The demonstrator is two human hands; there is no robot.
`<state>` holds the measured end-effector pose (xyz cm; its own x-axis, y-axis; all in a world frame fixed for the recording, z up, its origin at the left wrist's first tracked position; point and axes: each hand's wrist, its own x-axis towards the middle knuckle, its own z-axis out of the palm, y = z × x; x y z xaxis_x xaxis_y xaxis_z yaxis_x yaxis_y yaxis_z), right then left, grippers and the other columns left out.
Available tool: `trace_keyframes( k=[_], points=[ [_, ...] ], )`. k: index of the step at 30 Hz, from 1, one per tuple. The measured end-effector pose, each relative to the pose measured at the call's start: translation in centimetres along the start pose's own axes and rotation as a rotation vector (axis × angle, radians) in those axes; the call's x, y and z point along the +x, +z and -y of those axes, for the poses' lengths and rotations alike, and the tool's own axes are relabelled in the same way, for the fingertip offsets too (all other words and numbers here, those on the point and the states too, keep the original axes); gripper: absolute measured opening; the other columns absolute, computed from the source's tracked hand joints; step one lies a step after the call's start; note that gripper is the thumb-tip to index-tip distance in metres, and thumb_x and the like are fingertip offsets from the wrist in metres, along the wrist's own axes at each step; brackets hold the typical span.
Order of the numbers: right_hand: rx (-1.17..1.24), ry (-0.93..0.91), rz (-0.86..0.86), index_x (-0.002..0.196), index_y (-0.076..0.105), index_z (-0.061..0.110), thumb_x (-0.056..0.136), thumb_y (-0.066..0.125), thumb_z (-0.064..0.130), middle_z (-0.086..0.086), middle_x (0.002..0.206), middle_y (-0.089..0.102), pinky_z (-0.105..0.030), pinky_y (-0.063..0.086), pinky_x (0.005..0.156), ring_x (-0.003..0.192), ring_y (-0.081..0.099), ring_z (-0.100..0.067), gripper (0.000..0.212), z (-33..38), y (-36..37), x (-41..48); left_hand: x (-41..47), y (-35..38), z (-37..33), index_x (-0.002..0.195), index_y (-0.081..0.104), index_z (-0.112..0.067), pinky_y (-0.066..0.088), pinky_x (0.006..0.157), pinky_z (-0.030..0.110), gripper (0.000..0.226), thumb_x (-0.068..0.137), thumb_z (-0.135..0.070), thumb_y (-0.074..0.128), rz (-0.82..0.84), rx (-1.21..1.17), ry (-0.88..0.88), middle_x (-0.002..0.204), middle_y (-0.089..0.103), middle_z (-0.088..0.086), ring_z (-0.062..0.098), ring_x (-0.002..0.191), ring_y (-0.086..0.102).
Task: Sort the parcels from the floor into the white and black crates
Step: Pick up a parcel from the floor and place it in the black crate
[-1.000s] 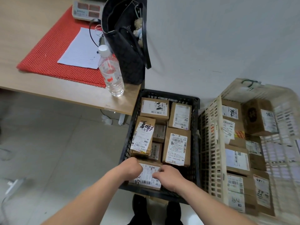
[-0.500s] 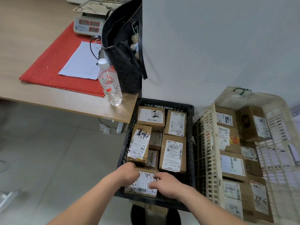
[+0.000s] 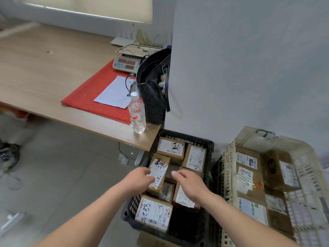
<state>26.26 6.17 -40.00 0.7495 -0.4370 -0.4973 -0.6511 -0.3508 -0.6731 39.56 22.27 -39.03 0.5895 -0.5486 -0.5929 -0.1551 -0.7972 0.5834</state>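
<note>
At 6 o'clock the right hand (image 3: pixel 188 182) covers most of one parcel (image 3: pixel 183 200) in the black crate (image 3: pixel 135 202). The left hand (image 3: pixel 140 177) hides its fingertips against the scribbled parcel (image 3: pixel 158 172); a grip cannot be told. At 4 o'clock the white crate (image 3: pixel 229 157) blurs and runs off the right edge. At 9 o'clock a blurred shoe (image 3: pixel 8 155), perhaps a trainer, is cut off. Fine print on the labels (image 3: pixel 154 213) is too small to read.

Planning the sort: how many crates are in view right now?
2: a black crate on the floor by the table corner, and a white crate just to its right. No other shows; the frame edges may hide more.
</note>
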Motion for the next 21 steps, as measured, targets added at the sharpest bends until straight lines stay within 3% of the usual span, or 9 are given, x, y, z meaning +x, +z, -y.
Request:
trace_keyframes(
  k=[4, 7, 11, 14, 16, 18, 21],
  points=[
    [0.064, -0.131, -0.066, 0.107, 0.064, 0.033, 0.104, 0.042, 0.055, 0.017, 0.105, 0.065, -0.027, 0.044, 0.085, 0.100, 0.058, -0.002, 0.031, 1.1, -1.5, -0.9, -2.5, -0.2, -1.8, 0.146, 0.052, -0.013, 0.041, 0.109, 0.033, 0.053, 0.098, -0.035, 0.055, -0.128, -0.071, 0.044, 0.147, 0.055, 0.003, 0.018, 0.130, 0.054],
    [0.094, -0.233, -0.075, 0.110, 0.066, 0.033, 0.103, 0.041, 0.058, 0.018, 0.105, 0.067, -0.026, 0.044, 0.084, 0.101, 0.059, -0.002, 0.037, 1.3, -2.2, -1.9, -4.6, 0.3, -2.7, 0.143, 0.055, -0.016, 0.040, 0.103, 0.027, 0.052, 0.098, -0.041, 0.056, -0.251, -0.138, 0.053, 0.143, 0.058, -0.001, 0.014, 0.127, 0.055],
    [0.081, -0.355, -0.060, 0.100, 0.061, 0.034, 0.101, 0.036, 0.064, 0.016, 0.092, 0.063, -0.024, 0.041, 0.077, 0.090, 0.057, -0.001, 0.039, 1.1, -3.0, -3.4, -7.6, 1.2, -3.9, 0.142, 0.056, -0.019, 0.042, 0.106, 0.030, 0.054, 0.097, -0.048, 0.055, -0.393, -0.179, 0.075, 0.143, 0.058, -0.003, 0.013, 0.127, 0.055],
    [0.084, -0.449, -0.010, 0.122, 0.064, 0.028, 0.087, 0.030, 0.080, 0.014, 0.109, 0.067, -0.030, 0.049, 0.089, 0.103, 0.060, -0.003, 0.071, 1.4, -3.2, -4.6, -9.9, 1.8, -4.4, 0.139, 0.059, -0.019, 0.046, 0.107, 0.036, 0.053, 0.096, -0.050, 0.057, -0.485, -0.225, 0.077, 0.138, 0.062, -0.004, 0.012, 0.121, 0.059],
    [0.068, -0.496, 0.003, 0.133, 0.061, 0.028, 0.083, 0.029, 0.083, 0.012, 0.121, 0.067, -0.035, 0.050, 0.099, 0.113, 0.060, -0.006, 0.081, 1.8, -3.1, -5.3, -11.7, 2.2, -4.6, 0.138, 0.060, -0.018, 0.046, 0.108, 0.037, 0.052, 0.096, -0.048, 0.059, -0.542, -0.244, 0.070, 0.137, 0.062, -0.003, 0.013, 0.121, 0.059],
    [0.055, -0.535, 0.015, 0.137, 0.060, 0.026, 0.087, 0.032, 0.079, 0.010, 0.125, 0.066, -0.035, 0.049, 0.101, 0.116, 0.059, -0.007, 0.078, 2.5, -2.8, -6.1, -13.5, 2.6, -4.4, 0.138, 0.060, -0.017, 0.045, 0.109, 0.038, 0.051, 0.096, -0.046, 0.060, -0.588, -0.261, 0.054, 0.137, 0.062, -0.002, 0.014, 0.123, 0.059],
    [0.042, -0.594, 0.046, 0.142, 0.057, 0.023, 0.102, 0.042, 0.059, 0.009, 0.129, 0.064, -0.026, 0.044, 0.097, 0.117, 0.056, -0.005, 0.056, 3.7, -1.9, -7.6, -16.3, 3.2, -3.3, 0.136, 0.062, -0.016, 0.045, 0.110, 0.040, 0.050, 0.095, -0.046, 0.063, -0.647, -0.306, 0.021, 0.134, 0.064, -0.001, 0.015, 0.123, 0.058]
  ],
)
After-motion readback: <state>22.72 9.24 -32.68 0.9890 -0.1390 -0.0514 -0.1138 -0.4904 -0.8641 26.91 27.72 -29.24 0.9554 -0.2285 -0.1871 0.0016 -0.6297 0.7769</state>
